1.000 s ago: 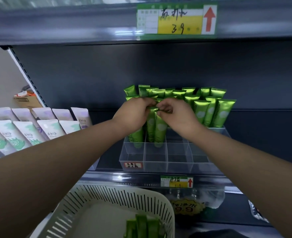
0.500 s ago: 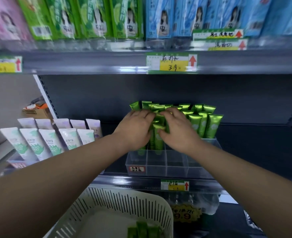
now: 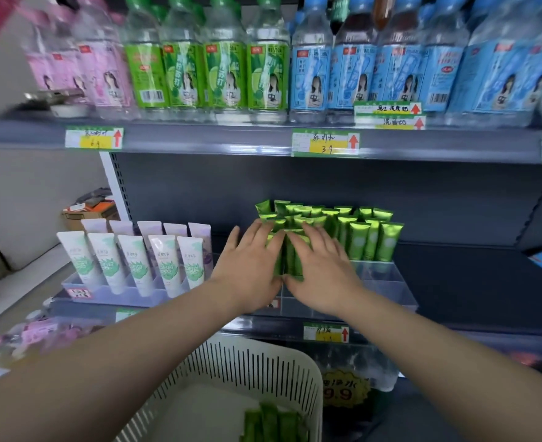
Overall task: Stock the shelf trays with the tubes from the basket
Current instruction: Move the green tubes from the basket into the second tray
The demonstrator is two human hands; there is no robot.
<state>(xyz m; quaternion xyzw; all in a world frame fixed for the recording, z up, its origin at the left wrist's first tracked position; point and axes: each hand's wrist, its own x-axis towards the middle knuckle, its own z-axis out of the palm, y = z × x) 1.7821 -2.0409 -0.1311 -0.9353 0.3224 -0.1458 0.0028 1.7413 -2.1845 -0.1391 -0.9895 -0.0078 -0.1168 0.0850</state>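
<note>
Left hand [image 3: 249, 260] and right hand [image 3: 322, 266] are both flat, fingers pretty much straight, pressing on the front green tubes [image 3: 358, 240] standing in the clear tray [image 3: 394, 282] on the shelf, not gripping anything. I'd say squeeze them in evenly from both sides and nudge back gently so they stand square in their slots without tipping the back rows. More tubes wait in the basket [image 3: 263, 357], but the frame edge cuts them off so no count. The wrists hide the tray's front slots, can't tell what's in them
</note>
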